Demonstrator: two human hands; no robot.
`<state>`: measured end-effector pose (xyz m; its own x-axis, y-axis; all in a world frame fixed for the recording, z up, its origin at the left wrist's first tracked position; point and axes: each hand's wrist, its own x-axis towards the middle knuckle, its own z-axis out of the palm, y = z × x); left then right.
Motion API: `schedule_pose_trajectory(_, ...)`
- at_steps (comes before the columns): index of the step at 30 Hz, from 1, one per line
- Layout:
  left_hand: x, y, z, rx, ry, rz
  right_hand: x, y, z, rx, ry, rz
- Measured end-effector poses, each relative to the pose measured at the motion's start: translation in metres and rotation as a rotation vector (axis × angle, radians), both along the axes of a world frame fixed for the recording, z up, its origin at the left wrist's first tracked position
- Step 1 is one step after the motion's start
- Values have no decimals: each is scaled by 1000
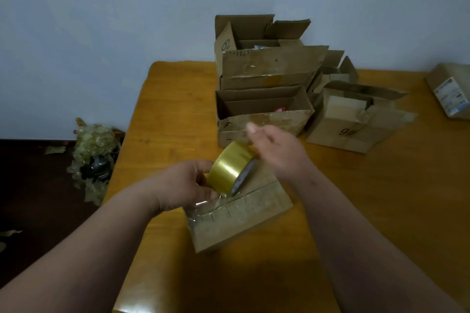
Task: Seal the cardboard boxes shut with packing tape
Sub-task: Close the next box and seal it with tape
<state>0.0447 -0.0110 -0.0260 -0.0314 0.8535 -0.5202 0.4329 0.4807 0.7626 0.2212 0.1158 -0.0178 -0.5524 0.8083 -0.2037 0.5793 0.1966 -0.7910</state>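
Note:
A small closed cardboard box lies on the wooden table in front of me, with clear tape running over its left end. A yellowish roll of packing tape hovers tilted just above the box. My left hand grips the roll from the left, its fingers curled round the near side. My right hand is at the roll's far right edge with its fingers bent; its grip on the roll is partly hidden. A strip of tape stretches from the roll down to the box.
Several open cardboard boxes stand stacked at the back of the table, one marked 9# to their right. A labelled parcel sits at the far right. A heap of crumpled tape waste lies on the dark floor to the left.

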Motion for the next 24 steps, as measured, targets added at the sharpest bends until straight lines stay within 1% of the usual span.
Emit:
schedule_pose_trajectory(2,6,2,0,6,48,-11,22,8,-12,-27,75,-242)
schedule_pose_trajectory(3,8,4,1,12,71,-25,37,13,-22,3,48,-342)
schedule_pose_trajectory(4,10,6,2,20,96,-47,53,17,-34,38,-18,-416)
schedule_pose_trajectory(6,15,10,4,33,145,-87,84,22,-60,36,-230,-494)
schedule_pose_trajectory(8,21,13,4,48,158,-103,108,18,-89,-58,-471,-460)
schedule_pose_trajectory(10,29,16,2,58,130,-95,118,6,-110,-163,-635,-377)
schedule_pose_trajectory(12,36,19,-1,62,109,-94,121,-8,-125,-233,-713,-290)
schedule_pose_trajectory(15,45,23,-4,71,125,-109,126,-22,-137,-132,-773,-223)
schedule_pose_trajectory(16,47,24,-5,72,129,-107,127,-21,-139,-116,-770,-229)
schedule_pose_trajectory(19,51,25,-6,66,137,-120,128,-14,-137,-181,-687,-311)
schedule_pose_trajectory(20,51,25,-6,61,140,-131,130,-10,-134,-197,-625,-387)
schedule_pose_trajectory(22,51,27,-4,39,118,-143,135,-4,-124,-222,-423,-577)
schedule_pose_trajectory(24,50,29,-1,13,39,-143,137,-1,-105,-203,-219,-673)
